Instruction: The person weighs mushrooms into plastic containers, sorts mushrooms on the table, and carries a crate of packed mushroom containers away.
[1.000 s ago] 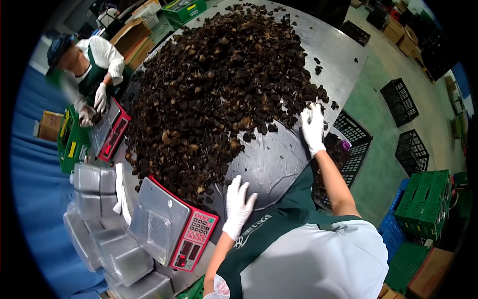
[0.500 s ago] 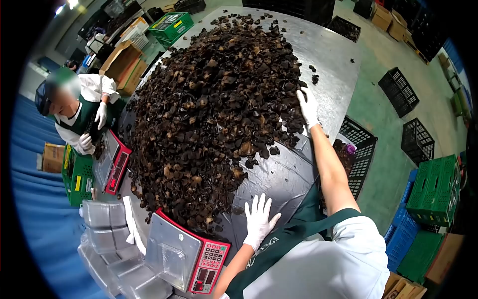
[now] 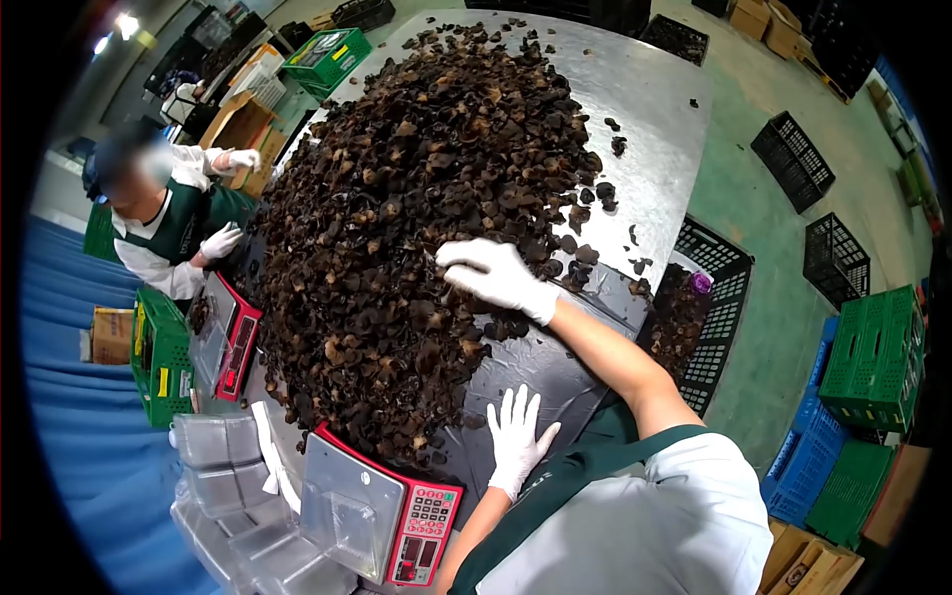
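A large heap of dark brown wood ear mushrooms (image 3: 426, 188) covers much of the metal table (image 3: 650, 119). My right hand (image 3: 496, 276), in a white glove, lies over the near side of the heap with its fingers stretched and touching the mushrooms; the fingertips are partly hard to make out. My left hand (image 3: 518, 438), also gloved, is spread flat on the grey sheet (image 3: 535, 362) at the near edge, holding nothing. Beside it stands a red scale (image 3: 421, 531) with a clear plastic tray (image 3: 349, 521) on its plate.
Stacked clear containers (image 3: 213, 446) stand left of the scale. A co-worker (image 3: 174, 218) in white gloves is across the table by a second red scale (image 3: 236, 342). A black crate (image 3: 729, 288) with mushroom pieces sits beside the table; green crates (image 3: 873, 357) are stacked on the right.
My right hand has swept from the heap's right edge left onto its near side, and more loose pieces lie at the right. My left hand stays put. The co-worker's hands have moved apart.
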Demonstrator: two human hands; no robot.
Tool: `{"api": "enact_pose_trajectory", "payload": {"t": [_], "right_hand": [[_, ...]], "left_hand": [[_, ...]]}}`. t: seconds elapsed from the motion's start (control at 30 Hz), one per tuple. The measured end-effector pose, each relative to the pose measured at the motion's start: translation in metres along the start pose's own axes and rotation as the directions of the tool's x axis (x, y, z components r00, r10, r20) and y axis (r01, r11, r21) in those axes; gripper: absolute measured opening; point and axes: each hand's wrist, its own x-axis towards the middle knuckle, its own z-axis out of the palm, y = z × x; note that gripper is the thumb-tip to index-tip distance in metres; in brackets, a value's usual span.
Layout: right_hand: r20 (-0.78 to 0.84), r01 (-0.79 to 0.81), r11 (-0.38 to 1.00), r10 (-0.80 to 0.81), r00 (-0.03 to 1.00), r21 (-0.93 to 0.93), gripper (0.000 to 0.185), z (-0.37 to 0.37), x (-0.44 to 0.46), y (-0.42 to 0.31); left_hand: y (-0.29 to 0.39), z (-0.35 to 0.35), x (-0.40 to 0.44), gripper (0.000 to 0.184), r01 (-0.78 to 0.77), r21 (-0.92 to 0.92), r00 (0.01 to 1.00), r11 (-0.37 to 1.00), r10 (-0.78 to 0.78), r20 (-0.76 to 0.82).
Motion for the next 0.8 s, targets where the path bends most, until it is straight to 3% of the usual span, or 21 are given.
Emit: {"api": "enact_pose_trajectory", "payload": {"t": [0.07,0.13,0.2,0.23,0.27,0.33,0.4,0.47,0.57,0.67,0.7,0.73,0.77,0.8], "right_hand": [[-0.339,-0.056,0.982,-0.008,0.941,-0.179,0.028,-0.033,0.001,0.012],[-0.549,-0.179,0.911,-0.06,0.834,-0.371,0.031,-0.07,-0.002,0.048],[-0.65,-0.435,0.612,-0.176,0.74,-0.661,0.037,-0.088,-0.018,0.099],[-0.668,-0.52,0.624,-0.003,0.744,-0.583,0.048,-0.082,-0.028,0.102],[-0.662,-0.586,0.573,0.098,0.743,-0.573,0.056,-0.065,-0.033,0.114],[-0.349,-0.449,0.73,0.3,0.888,-0.515,0.059,-0.033,-0.038,0.077],[-0.301,-0.344,0.683,0.188,0.935,-0.644,0.051,0.022,-0.048,0.046],[-0.27,-0.178,0.763,0.004,0.963,-0.622,0.05,0.063,-0.067,0.045],[-0.029,0.051,0.917,-0.068,0.997,-0.396,0.046,0.085,-0.076,0.034],[0.109,-0.071,0.977,0.094,0.99,-0.203,0.036,0.041,-0.054,-0.006],[0.125,-0.169,0.982,0.179,0.976,-0.084,0.032,0.018,-0.04,-0.007],[-0.011,-0.211,0.967,0.212,0.977,-0.145,0.03,0.0,-0.027,-0.003],[-0.198,-0.091,0.965,0.042,0.979,-0.245,0.026,-0.019,-0.015,0.015],[-0.306,-0.219,0.927,0.122,0.944,-0.305,0.023,-0.042,-0.001,0.033]], "left_hand": [[0.0,0.0,0.0,0.064,-0.01,-0.008,1.0,1.0,0.01,-0.013],[0.0,0.0,0.002,0.064,-0.009,-0.011,1.0,1.0,0.009,-0.014],[0.001,-0.002,0.0,0.064,-0.008,-0.012,1.0,1.0,0.008,-0.011],[0.001,-0.002,0.0,0.063,-0.01,-0.007,1.0,1.0,0.01,-0.01],[0.001,-0.002,0.0,0.063,-0.011,-0.002,1.0,1.0,0.011,-0.008],[-0.001,-0.002,0.003,0.063,-0.006,0.001,1.0,1.0,0.006,-0.007],[0.0,0.0,0.001,0.063,-0.007,-0.003,1.0,1.0,0.007,-0.013],[0.0,0.002,0.0,0.063,0.0,-0.002,1.0,1.0,0.0,-0.006],[-0.001,0.003,0.0,0.063,0.004,0.011,1.0,1.0,-0.004,0.018],[-0.001,0.002,0.0,0.062,-0.004,-0.004,1.0,1.0,0.004,-0.007],[0.001,-0.002,0.002,0.062,0.001,-0.006,1.0,1.0,-0.001,0.0],[0.001,-0.003,0.002,0.062,0.003,-0.008,1.0,1.0,-0.003,0.0],[0.002,-0.004,0.003,0.062,0.004,-0.012,1.0,1.0,-0.004,0.005],[0.002,-0.005,0.003,0.062,0.006,-0.017,1.0,1.0,-0.006,0.01]]}}
